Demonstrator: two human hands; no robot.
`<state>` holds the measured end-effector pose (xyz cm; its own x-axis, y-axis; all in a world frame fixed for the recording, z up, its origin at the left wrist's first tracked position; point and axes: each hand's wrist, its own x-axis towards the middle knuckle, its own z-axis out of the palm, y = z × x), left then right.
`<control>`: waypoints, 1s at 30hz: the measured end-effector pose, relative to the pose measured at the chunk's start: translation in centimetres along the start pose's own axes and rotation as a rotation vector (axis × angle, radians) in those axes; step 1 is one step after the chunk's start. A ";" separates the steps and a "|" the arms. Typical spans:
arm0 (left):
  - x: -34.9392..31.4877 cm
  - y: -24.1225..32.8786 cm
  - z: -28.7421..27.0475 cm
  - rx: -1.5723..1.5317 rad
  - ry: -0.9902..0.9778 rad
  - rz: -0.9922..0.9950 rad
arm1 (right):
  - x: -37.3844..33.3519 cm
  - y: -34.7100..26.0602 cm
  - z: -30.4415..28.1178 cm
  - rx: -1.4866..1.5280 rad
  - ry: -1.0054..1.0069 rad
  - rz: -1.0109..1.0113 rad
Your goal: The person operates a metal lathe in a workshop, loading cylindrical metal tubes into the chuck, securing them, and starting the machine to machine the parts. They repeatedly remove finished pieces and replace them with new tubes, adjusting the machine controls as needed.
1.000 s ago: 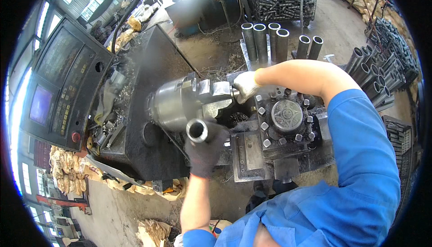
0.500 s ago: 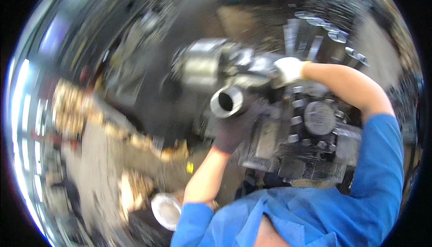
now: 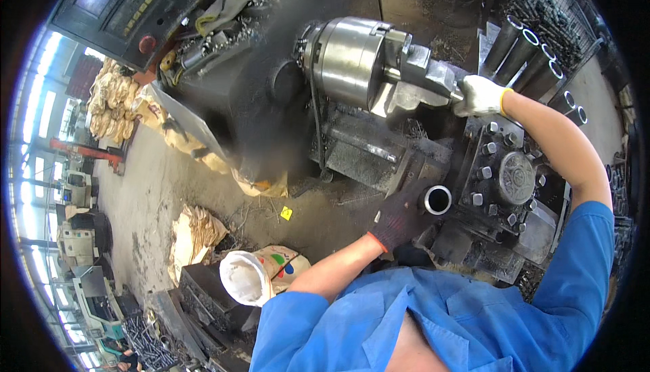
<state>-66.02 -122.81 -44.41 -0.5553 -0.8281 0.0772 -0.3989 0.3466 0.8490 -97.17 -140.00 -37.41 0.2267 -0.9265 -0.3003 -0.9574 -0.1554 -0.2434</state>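
My left hand (image 3: 399, 219), in a dark glove, grips a short steel tube (image 3: 437, 200) with its open end facing up, held low in front of the lathe. In a white glove, my right hand (image 3: 479, 95) reaches out to the jaws of the big steel chuck (image 3: 352, 60) and is closed on something at the jaw end; what it holds is hidden. The tool turret (image 3: 511, 175) with its bolt heads sits between my two arms.
A control panel (image 3: 128, 6) stands at the upper left. Several steel tubes (image 3: 528, 53) stand upright behind the lathe. A white sack (image 3: 247, 277) and torn paper bags (image 3: 196, 233) lie on the floor to my left, with other machines further off.
My left hand has carried the tube away from the chuck, down and to the right. The view has swung toward the floor on the left. My right hand stays at the chuck jaws.
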 end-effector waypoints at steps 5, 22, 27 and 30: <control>-6.7 -5.4 -5.0 0.043 0.172 -0.313 | -0.7 1.1 0.6 -0.038 0.020 -0.027; -13.9 -31.0 -22.1 -0.272 1.033 -0.655 | 0.2 -0.1 0.1 -0.023 -0.037 -0.027; -9.6 -22.9 -17.6 -0.944 1.113 -0.653 | -1.2 0.4 0.0 0.077 -0.036 0.006; -7.5 -16.2 -10.8 -0.399 0.979 -0.538 | 0.4 -0.4 0.5 0.025 -0.021 -0.059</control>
<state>-47.54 -127.00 -53.07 0.4780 -0.8702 -0.1194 -0.0584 -0.1671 0.9842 -96.59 -140.11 -37.92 0.2869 -0.9084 -0.3042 -0.9375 -0.2010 -0.2839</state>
